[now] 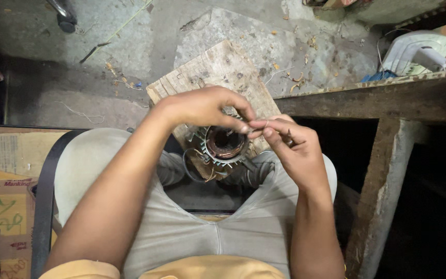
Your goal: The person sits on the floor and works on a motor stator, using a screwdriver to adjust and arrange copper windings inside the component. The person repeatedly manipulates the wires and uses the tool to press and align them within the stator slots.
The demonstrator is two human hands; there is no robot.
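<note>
Centre of the frame: stator [225, 146] with grey-green toothed rim, copper-brown windings inside, dark core. Under it, pale tan plank [218, 77], weathered, speckled with dark stains. Upper half: floor [150, 41] in mottled grey with greenish patches, strewn with yellowish chips. Lower centre: light grey trousers [181, 222]; at the bottom edge, mustard-yellow shirt [202, 268]. Lower left: cardboard [1, 212] in tan with green scribbles and red print, crossed by a black strap [45, 206]. Right: dark brown tabletop [378, 101] with a flaking pale edge. Upper right: white fan part [416, 51] over blue cloth [380, 76].
</note>
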